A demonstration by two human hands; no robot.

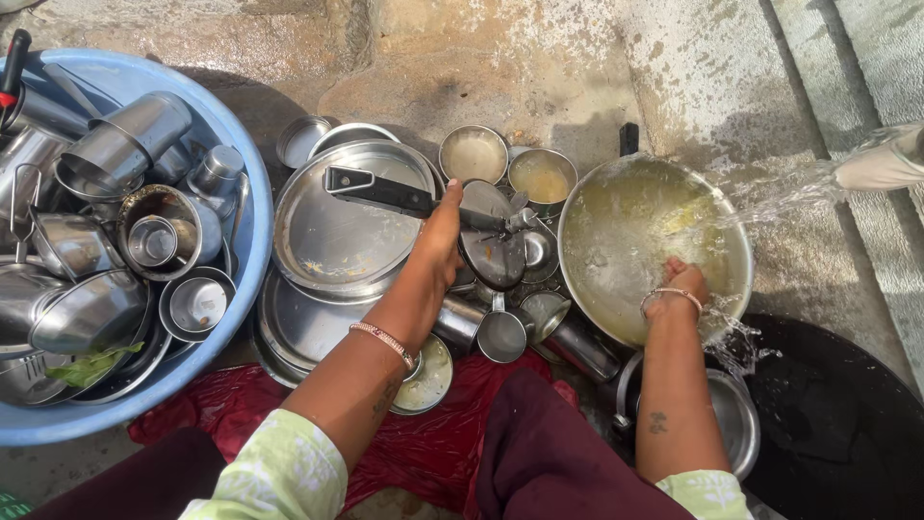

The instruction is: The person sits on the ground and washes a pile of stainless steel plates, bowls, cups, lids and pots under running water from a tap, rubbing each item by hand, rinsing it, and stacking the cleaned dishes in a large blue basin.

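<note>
My right hand is inside a large steel wok coated with yellowish residue, fingers pressed to its inner wall. Water pours from a pale pipe at the right edge onto the wok's rim and splashes over my wrist. My left hand reaches forward over the dish pile, closed on the black handle of a small dark pan. That handle lies across a big round steel plate. Both wrists wear bangles.
A blue plastic tub on the left is packed with steel pots, cups and bowls. Small steel bowls sit behind the plates. Steel tumblers lie near my knees. A black round griddle lies at lower right on wet stone.
</note>
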